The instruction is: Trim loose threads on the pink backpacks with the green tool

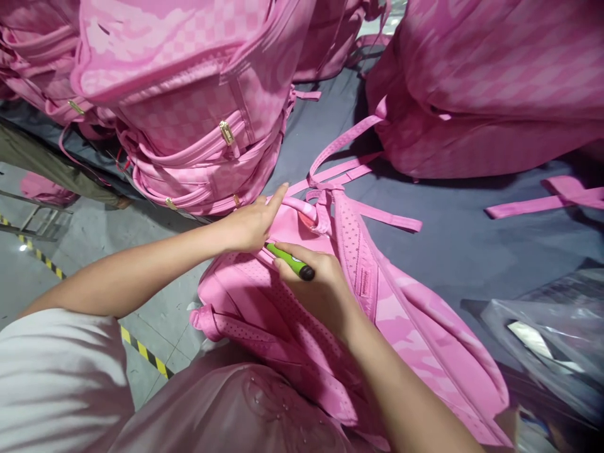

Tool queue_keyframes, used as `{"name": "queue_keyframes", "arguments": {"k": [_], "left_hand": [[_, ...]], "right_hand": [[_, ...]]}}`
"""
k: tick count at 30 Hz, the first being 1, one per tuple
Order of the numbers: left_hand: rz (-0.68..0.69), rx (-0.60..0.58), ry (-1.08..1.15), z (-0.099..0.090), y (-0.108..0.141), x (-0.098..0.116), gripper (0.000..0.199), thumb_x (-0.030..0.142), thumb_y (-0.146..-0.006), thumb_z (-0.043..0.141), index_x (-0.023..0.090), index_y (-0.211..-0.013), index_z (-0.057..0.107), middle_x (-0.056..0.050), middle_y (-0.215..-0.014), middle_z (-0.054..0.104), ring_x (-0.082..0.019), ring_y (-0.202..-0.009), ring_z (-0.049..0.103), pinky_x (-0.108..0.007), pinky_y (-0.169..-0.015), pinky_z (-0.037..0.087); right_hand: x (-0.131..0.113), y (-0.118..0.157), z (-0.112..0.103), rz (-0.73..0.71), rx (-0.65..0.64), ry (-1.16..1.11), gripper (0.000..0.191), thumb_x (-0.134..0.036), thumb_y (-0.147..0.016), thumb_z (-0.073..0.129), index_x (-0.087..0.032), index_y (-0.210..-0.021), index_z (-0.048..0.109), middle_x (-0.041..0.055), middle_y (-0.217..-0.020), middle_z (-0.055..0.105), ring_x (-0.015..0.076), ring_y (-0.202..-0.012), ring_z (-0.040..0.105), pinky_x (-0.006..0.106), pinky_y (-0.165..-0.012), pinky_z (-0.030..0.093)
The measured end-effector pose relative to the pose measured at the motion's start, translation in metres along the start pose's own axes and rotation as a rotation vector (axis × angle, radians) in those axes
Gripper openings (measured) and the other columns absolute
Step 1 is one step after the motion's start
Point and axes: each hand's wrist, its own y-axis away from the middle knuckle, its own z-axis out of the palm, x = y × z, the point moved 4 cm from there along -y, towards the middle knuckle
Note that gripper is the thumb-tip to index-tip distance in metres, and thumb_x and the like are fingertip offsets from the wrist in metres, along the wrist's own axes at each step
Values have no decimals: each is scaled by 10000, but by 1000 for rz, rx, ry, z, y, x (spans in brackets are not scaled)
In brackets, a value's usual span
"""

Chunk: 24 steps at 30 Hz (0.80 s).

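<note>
A pink backpack lies in front of me at the table's near edge, its perforated shoulder straps facing up. My right hand is closed around a green tool with a black end, whose tip points up and left at the top of the backpack. My left hand presses on the backpack beside that tip, the index finger stretched out along the top handle. What the left hand's other fingers hold, if anything, is hidden.
Large pink checkered backpacks stand at the back left, and another at the back right on the grey table. A clear plastic bag lies at right. Left, a person's leg shows above a floor with striped tape.
</note>
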Motion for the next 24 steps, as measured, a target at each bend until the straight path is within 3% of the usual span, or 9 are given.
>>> {"name": "queue_keyframes", "arguments": {"k": [8, 13, 15, 17, 19, 20, 22, 23, 24], "left_hand": [[60, 55, 35, 1, -4, -8, 1019, 149, -847, 596, 101, -1601, -88, -292, -1499, 419, -320, -1314, 559, -384, -1007, 483], [99, 109, 47, 2, -1, -15, 1007, 206, -814, 604, 48, -1601, -3, -271, -1538, 402, -335, -1452, 419, -445, -1166, 389], [116, 133, 51, 3, -5, -22, 966, 269, -839, 568, 50, -1601, 15, -263, -1592, 325, -333, -1482, 377, -459, -1195, 359], [138, 146, 53, 5, -10, -27, 926, 327, -874, 531, 93, -1606, 14, -237, -1632, 261, -328, -1499, 351, -465, -1206, 346], [151, 157, 46, 7, -11, -29, 899, 361, -901, 502, 173, -1610, -18, -188, -1662, 218, -308, -1509, 336, -456, -1204, 354], [152, 166, 39, 9, -11, -29, 888, 369, -911, 490, 215, -1608, -37, -160, -1674, 202, -293, -1515, 329, -447, -1203, 357], [134, 181, 21, 11, -10, -30, 876, 381, -919, 480, 270, -1602, -56, -122, -1682, 195, -272, -1519, 325, -430, -1200, 363], [111, 182, 10, 12, -11, -31, 871, 387, -921, 476, 281, -1601, -58, -115, -1679, 212, -270, -1512, 340, -427, -1196, 368], [88, 175, -4, 13, -12, -31, 868, 390, -922, 471, 284, -1602, -58, -119, -1670, 240, -275, -1498, 367, -432, -1189, 376]], "right_hand": [[8, -4, 1, 53, 13, -28, 299, -302, -864, 612, -233, -1101, 780, 13, -785, 752, 141, -611, 603, 250, -582, 402], [-13, -3, -1, 18, -71, 44, 186, -234, -908, 613, -196, -988, 777, 28, -805, 745, 138, -689, 624, 242, -638, 394], [-17, 4, -24, 26, -43, 24, 186, -249, -910, 630, -195, -1017, 771, 29, -834, 751, 147, -723, 643, 249, -663, 412], [-15, 28, -62, -18, 52, -83, 212, -272, -914, 629, -212, -1071, 759, 26, -934, 763, 157, -820, 671, 255, -733, 459], [-2, 70, -110, -70, 276, -124, 210, -284, -926, 593, -224, -1059, 744, 35, -1084, 750, 178, -983, 677, 285, -851, 494], [12, 97, -136, -54, 466, -55, 199, -281, -923, 575, -214, -1021, 734, 57, -1146, 730, 200, -1055, 665, 317, -902, 498], [53, 155, -185, 163, 902, 301, 261, -205, -944, 449, -188, -997, 704, 96, -1124, 720, 223, -1067, 658, 358, -930, 494], [79, 177, -200, 367, 927, 529, 281, -158, -931, 428, -166, -989, 703, 109, -1048, 727, 231, -1012, 667, 362, -922, 489], [108, 192, -210, 576, 796, 732, 270, -133, -903, 456, -147, -996, 709, 122, -1009, 731, 245, -955, 675, 361, -881, 492]]}}
